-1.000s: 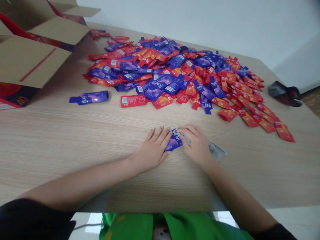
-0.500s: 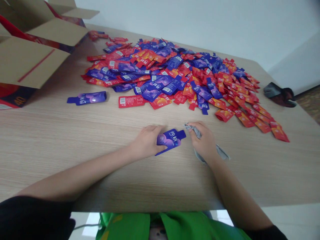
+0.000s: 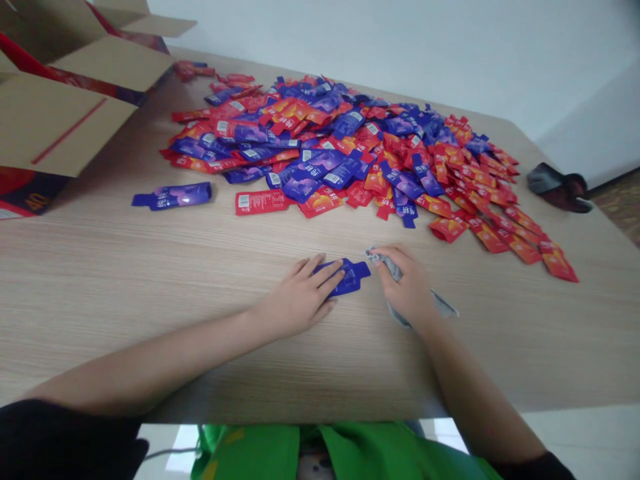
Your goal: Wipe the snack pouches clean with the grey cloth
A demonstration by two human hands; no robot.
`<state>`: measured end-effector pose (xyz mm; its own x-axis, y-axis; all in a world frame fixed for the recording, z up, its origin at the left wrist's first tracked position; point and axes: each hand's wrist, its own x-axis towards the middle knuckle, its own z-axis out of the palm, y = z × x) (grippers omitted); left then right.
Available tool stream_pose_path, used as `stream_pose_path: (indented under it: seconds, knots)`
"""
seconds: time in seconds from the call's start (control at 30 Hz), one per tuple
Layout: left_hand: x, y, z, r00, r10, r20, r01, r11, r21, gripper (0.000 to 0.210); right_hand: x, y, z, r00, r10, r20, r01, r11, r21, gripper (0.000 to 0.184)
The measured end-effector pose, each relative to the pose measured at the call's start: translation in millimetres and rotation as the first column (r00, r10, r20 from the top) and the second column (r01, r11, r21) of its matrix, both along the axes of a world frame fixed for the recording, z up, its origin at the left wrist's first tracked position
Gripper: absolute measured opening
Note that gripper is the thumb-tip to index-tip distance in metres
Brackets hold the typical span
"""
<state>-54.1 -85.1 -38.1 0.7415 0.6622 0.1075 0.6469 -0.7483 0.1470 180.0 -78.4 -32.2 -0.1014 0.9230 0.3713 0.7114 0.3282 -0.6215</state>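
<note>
A purple pouch (image 3: 351, 279) lies on the table in front of me, its spout end pointing right and a printed panel with small text facing up. My left hand (image 3: 305, 297) rests flat over the pouch's left part, fingers stretched and apart, hiding that end. Just to the right, my right hand (image 3: 407, 283) is closed around a grey cloth (image 3: 445, 303). A bunched bit of the cloth pokes out at the fingertips, near the pouch's spout but apart from it. The rest of the cloth trails under the hand onto the table.
Behind my hands spreads a large heap of red and purple pouches (image 3: 320, 147). A single purple pouch (image 3: 173, 196) lies at the left. An open cardboard box (image 3: 60, 120) stands at the far left. Some dark object (image 3: 559, 189) sits at the right edge.
The purple pouch has been turned over, from its face with large lettering to the text-panel side. My left hand has gone from gripping its edge to lying flat on it.
</note>
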Motion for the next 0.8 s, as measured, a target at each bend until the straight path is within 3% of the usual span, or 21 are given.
stream_pose_path:
  seconds: [0.2,0.3,0.43,0.5,0.63,0.8]
  knots:
    - [2.3,-4.1,-9.8,0.999,0.037,-0.034,-0.036,0.999,0.036,0.051,-21.5,-11.5,-12.5,0.949,0.157,0.272,-0.156,0.987,-0.027,0.031]
    - [3.0,-5.9,-8.5,0.998,0.043,-0.04,-0.041,0.998,0.049,0.051,-13.7,-9.4,-16.9,0.924,0.098,0.37,-0.085,0.995,-0.053,0.033]
    - [4.2,-7.1,-4.9,0.996,0.067,-0.059,-0.064,0.997,0.044,0.052,-2.0,-5.0,-14.4,0.946,-0.03,0.323,0.023,0.999,0.027,0.033]
    - [5.2,-7.4,-3.0,0.995,0.078,-0.066,-0.074,0.996,0.051,0.053,-4.7,-5.1,-12.3,0.956,0.025,0.291,-0.039,0.998,0.045,0.035]
    - [7.3,-7.5,2.1,0.995,0.071,-0.071,-0.067,0.996,0.062,0.059,-13.8,-4.8,-14.1,0.932,0.142,0.333,-0.135,0.99,-0.044,0.036]
    - [8.4,-7.8,11.6,0.978,0.165,-0.127,-0.157,0.985,0.069,0.057,1.4,2.8,-15.4,0.966,0.002,0.258,-0.004,1.0,0.006,0.03]
